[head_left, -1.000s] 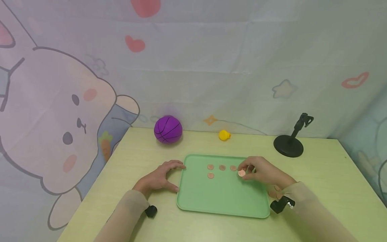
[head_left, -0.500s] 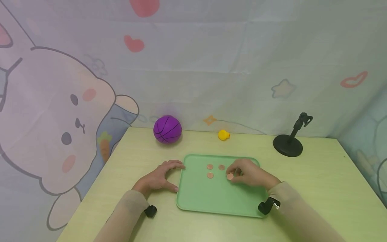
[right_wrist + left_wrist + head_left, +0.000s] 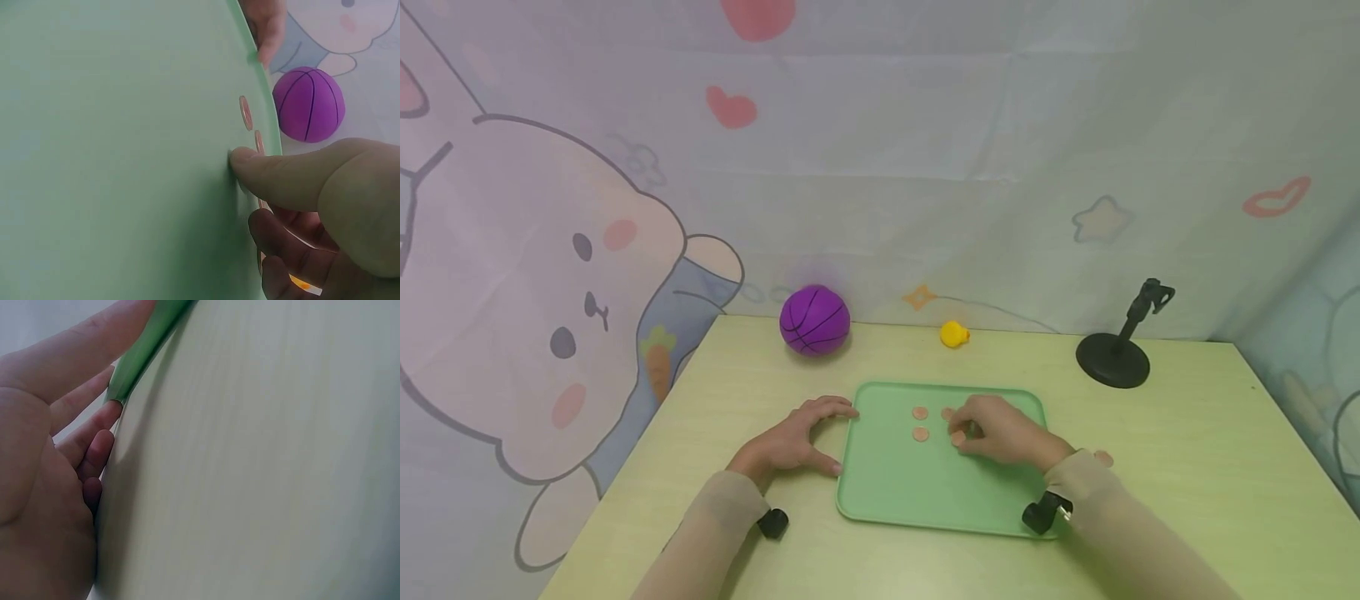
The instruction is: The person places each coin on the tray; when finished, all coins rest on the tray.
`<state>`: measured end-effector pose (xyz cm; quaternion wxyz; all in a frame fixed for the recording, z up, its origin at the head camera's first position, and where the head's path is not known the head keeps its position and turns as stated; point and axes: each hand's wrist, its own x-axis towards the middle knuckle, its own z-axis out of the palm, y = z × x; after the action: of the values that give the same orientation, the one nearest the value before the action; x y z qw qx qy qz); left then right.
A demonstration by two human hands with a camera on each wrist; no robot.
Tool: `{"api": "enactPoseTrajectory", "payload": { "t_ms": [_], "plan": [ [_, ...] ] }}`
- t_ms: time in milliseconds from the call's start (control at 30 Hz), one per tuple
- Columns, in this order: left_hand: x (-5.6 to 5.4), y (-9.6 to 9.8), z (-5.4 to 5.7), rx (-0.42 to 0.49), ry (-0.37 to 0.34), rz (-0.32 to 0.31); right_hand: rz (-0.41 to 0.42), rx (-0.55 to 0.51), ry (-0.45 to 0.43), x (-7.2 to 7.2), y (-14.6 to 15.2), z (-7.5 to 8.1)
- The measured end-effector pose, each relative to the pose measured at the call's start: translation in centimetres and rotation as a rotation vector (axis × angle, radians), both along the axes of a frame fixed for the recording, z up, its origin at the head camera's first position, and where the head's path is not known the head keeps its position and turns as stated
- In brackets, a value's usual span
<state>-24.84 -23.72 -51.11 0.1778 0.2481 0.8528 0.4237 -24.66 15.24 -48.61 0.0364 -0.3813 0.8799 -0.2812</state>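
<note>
My right hand (image 3: 1000, 429) pinches a copper coin (image 3: 958, 438) between thumb and fingers, low over the green tray (image 3: 917, 492). Three more coins are visible on the tray in the head view: one coin (image 3: 920, 412) at the back left, another coin (image 3: 921, 434) just in front of it, and a coin (image 3: 947, 413) partly behind my right fingers. In the right wrist view my thumb (image 3: 275, 175) hides most of the pinched coin. My left hand (image 3: 790, 437) lies at the tray's left edge, thumb and fingers spread, fingertips touching the rim.
A coin (image 3: 1103, 458) lies on the table right of the tray, beside my right sleeve, which may cover others. Along the back stand a purple ball (image 3: 815, 321), a small yellow toy (image 3: 954, 334) and a black stand (image 3: 1113, 360). A printed cloth (image 3: 880, 167) hangs behind.
My right hand has moved left and slightly toward me with the coin, to beside the second coin of the back row. My left hand has stayed at the rim.
</note>
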Motion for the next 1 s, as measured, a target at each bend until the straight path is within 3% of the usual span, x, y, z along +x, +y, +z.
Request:
{"api": "enactPoseTrajectory", "payload": {
  "t_ms": [567, 1000],
  "plan": [
    [-0.15, -0.04, -0.19, -0.023, 0.033, -0.012, -0.101, 0.025, -0.041, 0.06, -0.52, -0.29],
    [-0.13, 0.02, -0.26, -0.034, 0.037, -0.009, -0.163, 0.08, -0.006, 0.11, -0.89, -0.2]
  ]
}}
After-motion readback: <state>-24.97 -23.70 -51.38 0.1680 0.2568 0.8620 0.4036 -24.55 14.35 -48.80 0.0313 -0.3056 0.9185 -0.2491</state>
